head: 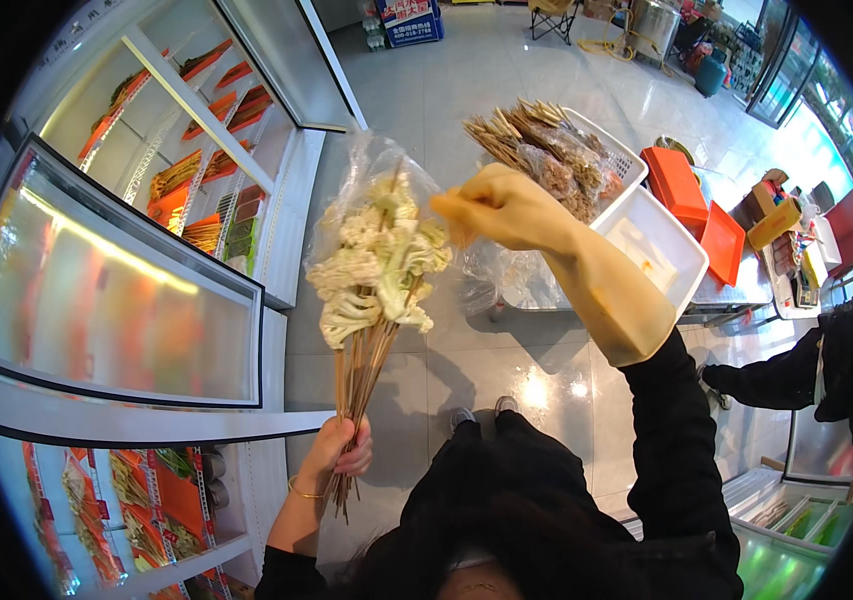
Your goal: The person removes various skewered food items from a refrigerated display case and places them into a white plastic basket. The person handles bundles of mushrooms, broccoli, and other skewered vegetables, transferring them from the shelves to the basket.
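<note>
Several bamboo skewers (359,375) are gathered in my left hand (345,448), which is bare and wears a thin bracelet. Pale cauliflower florets (366,270) are threaded on their upper ends. A clear plastic bag (363,161) loosely surrounds the top of the cauliflower and is open towards the skewer ends. My right hand (505,206) wears a pale yellow rubber glove and is just right of the bag. Its fingertips are blurred beside the bag's edge, and I cannot tell whether they pinch the film.
A white basket (625,150) of bagged skewers and a white tray (685,240) stand on a metal table (741,289). Orange trays (674,187) lie beside them. Glass-door refrigerators (119,285) with stocked shelves line the left. Another person (839,367) stands at right.
</note>
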Tool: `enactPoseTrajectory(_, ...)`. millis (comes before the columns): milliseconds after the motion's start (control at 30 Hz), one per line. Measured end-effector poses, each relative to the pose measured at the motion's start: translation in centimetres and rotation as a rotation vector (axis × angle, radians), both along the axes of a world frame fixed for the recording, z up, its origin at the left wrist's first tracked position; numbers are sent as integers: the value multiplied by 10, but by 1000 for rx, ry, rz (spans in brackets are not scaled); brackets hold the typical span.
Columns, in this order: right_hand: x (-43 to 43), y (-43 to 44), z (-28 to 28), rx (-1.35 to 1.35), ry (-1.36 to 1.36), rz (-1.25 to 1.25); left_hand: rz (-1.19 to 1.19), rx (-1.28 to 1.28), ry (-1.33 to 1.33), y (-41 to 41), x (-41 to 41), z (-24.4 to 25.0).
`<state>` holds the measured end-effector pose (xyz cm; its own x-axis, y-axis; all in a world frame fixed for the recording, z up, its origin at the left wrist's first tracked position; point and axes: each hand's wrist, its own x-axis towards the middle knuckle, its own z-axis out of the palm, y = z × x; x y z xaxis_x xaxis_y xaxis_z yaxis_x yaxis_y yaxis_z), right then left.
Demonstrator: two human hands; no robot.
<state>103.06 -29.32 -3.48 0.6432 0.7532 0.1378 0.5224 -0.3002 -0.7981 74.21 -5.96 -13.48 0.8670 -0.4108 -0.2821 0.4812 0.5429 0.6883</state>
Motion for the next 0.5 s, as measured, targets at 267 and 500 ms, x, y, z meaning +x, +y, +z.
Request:
enactPoseTrajectory(267, 29, -27, -64, 673, 296, -599, 0, -329, -5, -9, -22, -1)
enactPoseTrajectory(500, 40, -91, -70, 730, 352, -599, 273, -371, -257, 29, -30, -12)
